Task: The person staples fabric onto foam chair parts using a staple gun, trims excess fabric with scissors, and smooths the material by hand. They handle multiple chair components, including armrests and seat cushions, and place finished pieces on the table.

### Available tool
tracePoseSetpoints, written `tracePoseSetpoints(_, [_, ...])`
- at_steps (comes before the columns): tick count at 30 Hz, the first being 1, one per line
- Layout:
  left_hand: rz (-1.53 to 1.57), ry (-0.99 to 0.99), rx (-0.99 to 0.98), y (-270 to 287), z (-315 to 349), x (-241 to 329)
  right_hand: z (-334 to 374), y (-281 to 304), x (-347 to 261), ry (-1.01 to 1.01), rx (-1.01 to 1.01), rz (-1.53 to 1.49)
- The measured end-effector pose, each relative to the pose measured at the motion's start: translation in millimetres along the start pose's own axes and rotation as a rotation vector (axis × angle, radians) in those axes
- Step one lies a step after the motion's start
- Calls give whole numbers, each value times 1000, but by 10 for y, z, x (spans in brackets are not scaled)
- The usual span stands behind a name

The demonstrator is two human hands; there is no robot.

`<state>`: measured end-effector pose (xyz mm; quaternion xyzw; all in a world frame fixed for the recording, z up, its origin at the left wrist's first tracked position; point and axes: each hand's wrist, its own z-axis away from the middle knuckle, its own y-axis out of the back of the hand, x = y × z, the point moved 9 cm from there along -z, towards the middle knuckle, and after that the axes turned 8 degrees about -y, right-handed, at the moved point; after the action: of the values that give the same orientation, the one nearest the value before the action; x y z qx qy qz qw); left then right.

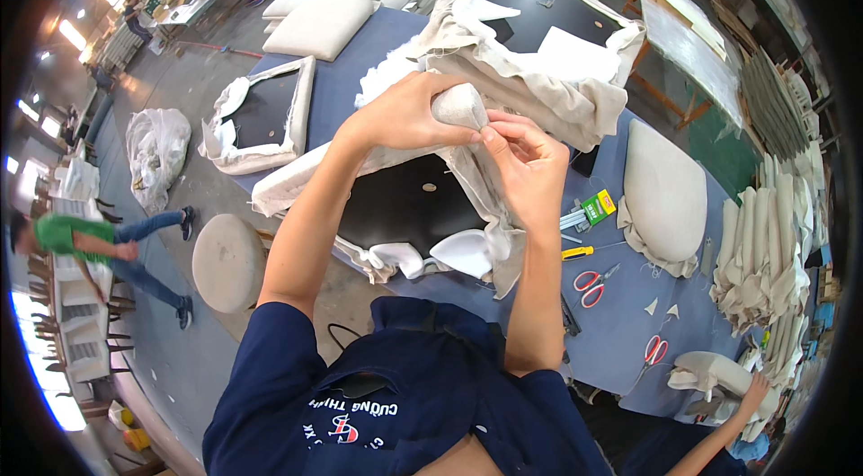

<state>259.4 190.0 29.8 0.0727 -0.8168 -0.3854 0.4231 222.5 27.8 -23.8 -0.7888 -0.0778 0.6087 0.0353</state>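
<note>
In front of me is an upholstered cushion panel [395, 211] with beige fabric round its edge and a black backing facing up. A rounded, fabric-covered corner [458, 106] stands up between my hands. My left hand [404, 109] is closed round this corner, thumb along its near side. At the corner's right side, my right hand [529, 157] pinches the fabric edge between thumb and fingers. White padding pieces [463, 251] stick out along the panel's near side. How the corner joins the panel is partly hidden by my hands.
On the blue table lie red-handled scissors [654, 352], red-handled snips [591, 285], a yellow cutter [577, 252], a green box [597, 206] and a finished cushion [663, 193]. A larger panel [557, 17] lies beyond. A co-worker's hand [757, 391] touches fabric at lower right; a person in green [81, 238] walks left.
</note>
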Motion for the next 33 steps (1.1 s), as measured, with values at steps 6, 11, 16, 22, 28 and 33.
tracePoseSetpoints(6, [-45, 12, -22, -78, -80, -1, -19, 78, 27, -3, -44, -1])
tracePoseSetpoints(11, [-13, -1, 41, -71, 12, 82, 93, 292, 237, 46, -33, -195])
tracePoseSetpoints(16, [-45, 136, -52, -154, -112, 83, 1249, 2057, 1609, -390, 337, 602])
tracePoseSetpoints(22, [-96, 147, -13, -57, -45, 8, 3168, 2590, 2711, -1052, -16, 1514])
tracePoseSetpoints(28, [-42, 128, 14, -50, -67, 22, 3040, 2411, 2624, -785, 226, 1516])
tracePoseSetpoints(33, [-73, 110, 7, -39, -41, -60, 2850, 2360, 2333, -821, 303, 1108])
